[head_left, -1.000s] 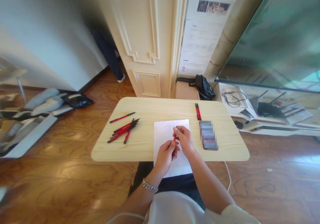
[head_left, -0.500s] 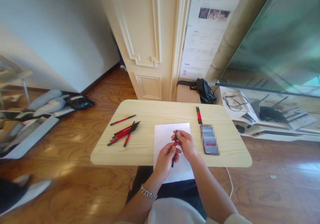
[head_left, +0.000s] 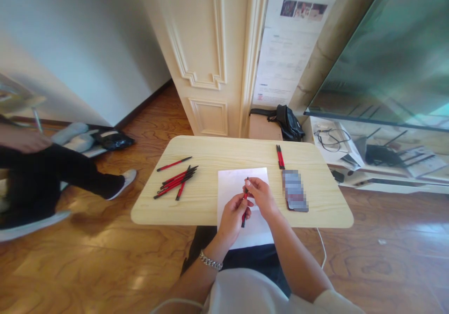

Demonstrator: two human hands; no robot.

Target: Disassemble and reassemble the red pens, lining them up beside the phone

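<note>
A red and black pen (head_left: 243,219) is held upright-tilted over a white sheet of paper (head_left: 229,178). My left hand (head_left: 232,215) is closed around its lower barrel. My right hand (head_left: 261,195) pinches the pen's black upper end between thumb and fingers. Part of the barrel is hidden by my fingers. To the left lies a loose pile of similar pens (head_left: 178,180), with a single pen (head_left: 174,164) just beyond it. Two more pens (head_left: 280,157) lie side by side on the right, above a flat phone-like object (head_left: 295,191) that is blurred out.
The light wooden table (head_left: 203,150) has rounded corners. Behind it are a door panel (head_left: 208,117) and a black bag (head_left: 289,122) on a box. At the left another person's leg and shoe (head_left: 122,183) are on the wooden floor. A white cable (head_left: 322,248) hangs at right.
My right fingers have shifted to the pen's upper end, while my left hand keeps its grip. Another person has stepped into view on the left. The view has tilted slightly.
</note>
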